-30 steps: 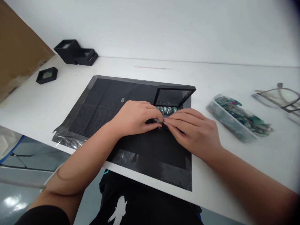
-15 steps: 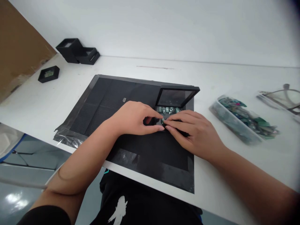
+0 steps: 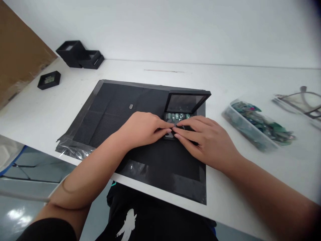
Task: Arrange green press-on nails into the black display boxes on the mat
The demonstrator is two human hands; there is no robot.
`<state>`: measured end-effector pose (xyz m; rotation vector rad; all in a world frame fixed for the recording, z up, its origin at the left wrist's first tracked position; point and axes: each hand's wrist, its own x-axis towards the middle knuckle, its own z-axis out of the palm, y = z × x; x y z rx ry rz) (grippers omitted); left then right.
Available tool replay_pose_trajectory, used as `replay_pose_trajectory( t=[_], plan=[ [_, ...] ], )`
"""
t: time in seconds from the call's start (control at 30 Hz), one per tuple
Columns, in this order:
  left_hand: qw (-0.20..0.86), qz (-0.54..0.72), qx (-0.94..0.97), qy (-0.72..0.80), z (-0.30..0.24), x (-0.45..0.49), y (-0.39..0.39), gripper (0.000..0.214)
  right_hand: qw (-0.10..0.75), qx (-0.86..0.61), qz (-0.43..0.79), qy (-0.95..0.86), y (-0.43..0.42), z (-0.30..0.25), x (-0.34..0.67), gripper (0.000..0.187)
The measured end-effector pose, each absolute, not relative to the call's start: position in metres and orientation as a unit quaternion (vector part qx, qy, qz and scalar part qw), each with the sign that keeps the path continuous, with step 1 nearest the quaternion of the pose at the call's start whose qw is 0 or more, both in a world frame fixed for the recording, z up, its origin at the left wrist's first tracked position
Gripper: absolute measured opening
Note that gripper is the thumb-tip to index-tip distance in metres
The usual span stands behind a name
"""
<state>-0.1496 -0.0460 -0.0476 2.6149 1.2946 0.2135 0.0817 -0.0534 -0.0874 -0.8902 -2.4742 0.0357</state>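
Grip of left hand (image 3: 144, 129) and right hand (image 3: 209, 140) is nearly closed at black case (image 3: 185, 103), hold unclear; white print (image 3: 127, 223) marks clothing (image 3: 160, 212).

L hand (image 3: 144, 129) & R hand (image 3: 209, 140) backs up, fingertips (image 3: 170, 125) v. close, forearms (image 3: 92, 170) angled in.

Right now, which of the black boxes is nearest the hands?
The box with the raised lid, on the black mat: the left hand and right hand are over its base. The other black boxes stand farther left.
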Motion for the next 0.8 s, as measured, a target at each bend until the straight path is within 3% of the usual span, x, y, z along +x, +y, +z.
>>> replay_pose_trajectory(
  t=[0.5,0.7,0.8],
  plan=[
    [0.022,0.054,0.893,0.446,-0.048,-0.146,-0.052,0.042,0.237,-0.357,0.051,-0.902,-0.054,-0.083,0.076,0.037],
    [-0.005,0.034,0.874,0.485,-0.042,-0.143,-0.053,0.043,0.23,-0.358,0.051,-0.904,-0.056,-0.045,0.098,0.03],
    [-0.019,0.048,0.871,0.489,-0.039,-0.141,-0.057,0.041,0.27,-0.46,0.074,-0.843,-0.053,-0.025,0.136,0.025]
  ],
)
